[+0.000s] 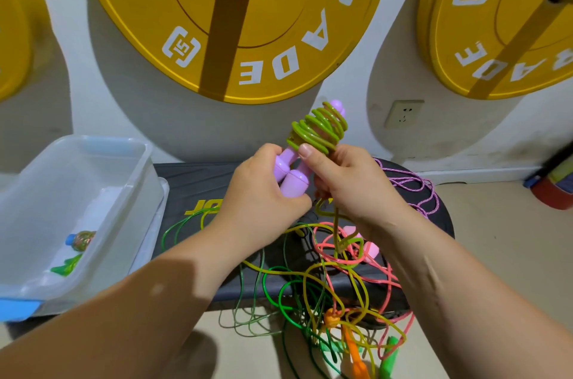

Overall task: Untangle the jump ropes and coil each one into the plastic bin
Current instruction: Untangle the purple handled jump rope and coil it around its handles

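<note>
Green jump rope (319,128): wound in tight coils round a pair of purple handles (286,175), held up above the black platform (192,183). Left hand (260,192) grips the handles' lower ends, fingers curled round them. Right hand (350,186) grips the coil, thumb pressed on the turns; loose tail hangs below it. Tangle of green, yellow and pink ropes (335,285) spills off the platform onto the floor. Plastic bin (93,142) at left, small bottle (81,239) inside. Yellow weight plates (279,37) on the wall.
</note>
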